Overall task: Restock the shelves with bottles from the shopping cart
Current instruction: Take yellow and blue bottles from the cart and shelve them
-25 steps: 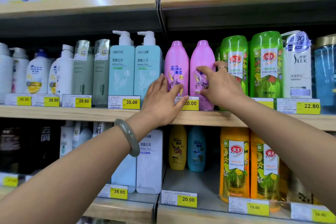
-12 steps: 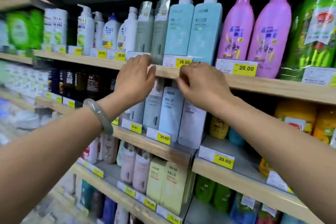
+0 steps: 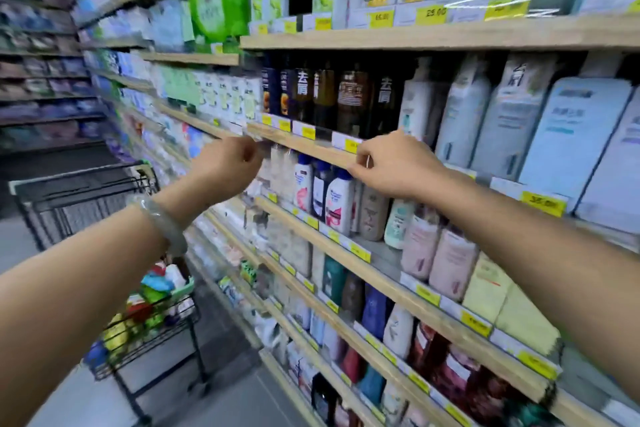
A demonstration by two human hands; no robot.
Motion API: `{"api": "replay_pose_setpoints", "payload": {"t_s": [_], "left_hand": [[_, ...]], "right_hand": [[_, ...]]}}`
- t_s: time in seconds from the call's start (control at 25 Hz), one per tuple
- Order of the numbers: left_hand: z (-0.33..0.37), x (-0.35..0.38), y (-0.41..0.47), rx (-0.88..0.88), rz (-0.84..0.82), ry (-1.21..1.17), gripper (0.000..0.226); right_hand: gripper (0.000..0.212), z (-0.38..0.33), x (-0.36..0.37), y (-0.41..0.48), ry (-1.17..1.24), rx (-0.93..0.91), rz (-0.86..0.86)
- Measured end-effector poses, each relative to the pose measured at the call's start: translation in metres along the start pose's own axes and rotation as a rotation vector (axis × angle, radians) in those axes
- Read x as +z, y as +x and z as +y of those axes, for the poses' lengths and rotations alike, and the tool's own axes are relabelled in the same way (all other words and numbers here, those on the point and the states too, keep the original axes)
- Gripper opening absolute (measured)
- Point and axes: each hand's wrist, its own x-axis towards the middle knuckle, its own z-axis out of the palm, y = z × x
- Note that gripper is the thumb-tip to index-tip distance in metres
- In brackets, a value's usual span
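- Shelves [image 3: 450,33]: wooden tiers along the right, filled with upright stock; yellow price tags [image 3: 431,14] fixed to the edges.
- Cart [image 3: 52,198]: black wire, stood in the aisle, low and left of both hands, well apart from them; the left hand is judged nearer.
- Bottles [image 3: 156,291]: heaped in the cart's basket; blurred, so their axes cannot be told.
- Right hand [image 3: 391,165]: held before a shelf edge, fingers loosely curled, nothing held.
- Left hand [image 3: 228,163]: likewise loosely curled and empty.
- Bracelet [image 3: 162,222]: pale, worn on the left wrist.
- Change: a second ago both hands were at pink bottles; these are now out of view, the view having been swung left toward the cart.
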Motion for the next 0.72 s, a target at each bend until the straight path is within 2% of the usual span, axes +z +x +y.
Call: {"api": "replay_pose_setpoints", "payload": {"t_s": [0.2, 0.32, 0.52, 0.72], "left_hand": [[-0.145, 0.007, -0.009, -0.109, -0.153, 0.073, 0.030], [-0.221, 0.018, -0.015, -0.258, -0.257, 0.111, 0.032], [-0.324, 0.080, -0.043, -0.507, -0.422, 0.053, 0.031], [-0.408, 0.126, -0.036, -0.602, -0.539, 0.056, 0.029]], "right_hand": [[0.033, -0.089, 0.103, 0.057, 0.270, 0.090, -0.200], [0.036, -0.129, 0.174, 0.074, 0.438, 0.151, -0.362], [0.025, -0.178, 0.290, 0.097, 0.638, 0.295, -0.687], [0.015, -0.212, 0.376, 0.145, 0.764, 0.386, -0.869]]}}
